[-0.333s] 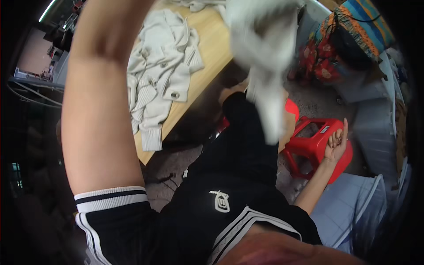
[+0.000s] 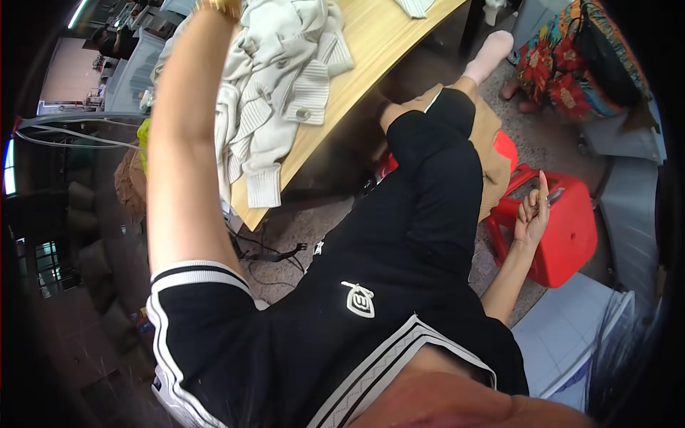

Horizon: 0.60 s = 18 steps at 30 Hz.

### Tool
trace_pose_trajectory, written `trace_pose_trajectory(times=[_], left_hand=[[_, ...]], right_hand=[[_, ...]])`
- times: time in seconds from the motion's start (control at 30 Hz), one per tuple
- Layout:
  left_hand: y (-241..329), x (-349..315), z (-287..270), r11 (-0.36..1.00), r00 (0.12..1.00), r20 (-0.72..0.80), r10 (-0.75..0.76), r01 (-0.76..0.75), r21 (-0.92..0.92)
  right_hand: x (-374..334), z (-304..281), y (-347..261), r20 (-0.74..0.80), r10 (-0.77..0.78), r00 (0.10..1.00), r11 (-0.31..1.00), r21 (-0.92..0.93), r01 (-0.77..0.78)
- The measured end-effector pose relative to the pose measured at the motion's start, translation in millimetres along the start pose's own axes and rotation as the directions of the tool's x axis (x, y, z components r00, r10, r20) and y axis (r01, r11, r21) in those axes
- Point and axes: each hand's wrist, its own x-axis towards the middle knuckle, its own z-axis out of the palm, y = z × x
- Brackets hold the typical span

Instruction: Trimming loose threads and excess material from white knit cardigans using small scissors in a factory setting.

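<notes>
My left arm stretches up across the left side, and its hand lies beyond the upper edge; a gold-coloured band shows at the wrist. Beside that forearm, an off-white knitted cardigan [image 2: 282,85] with ribbed edges and buttons lies crumpled on the light wooden table [image 2: 371,50]. My right hand [image 2: 531,217] is off to the right, in front of a red plastic stool [image 2: 567,228]. Its index finger points straight out while the other fingers curl loosely, and I see nothing held in it. A ring is on one finger.
A tan knitted piece [image 2: 491,164] lies by my black-trousered legs. Far right stands a flowered bag [image 2: 564,85]. Near the right edge is a pale blue-grey panel [image 2: 571,328]. Dark cables [image 2: 278,253] trail on the floor below the table corner. Another person [image 2: 114,44] is at the far left.
The blurred white cloth that hung over the upper middle has left that spot, uncovering my legs and a socked foot. My view has shifted, and my left forearm appears farther right.
</notes>
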Motion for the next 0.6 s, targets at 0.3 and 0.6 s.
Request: trace_pose_trajectory(times=[0.3, 0.6], left_hand=[[-179, -14, 81, 0.839, 0.976, -0.026, 0.216, -0.172, 0.516], [-120, 2, 22, 0.947, 0.92, -0.227, 0.32, -0.312, 0.071]], right_hand=[[4, 27, 7, 0.058, 0.051, 0.997, 0.998, -0.045, -0.048], [-3, 25, 8, 0.087, 0.047, 0.995, 0.996, -0.083, -0.039]])
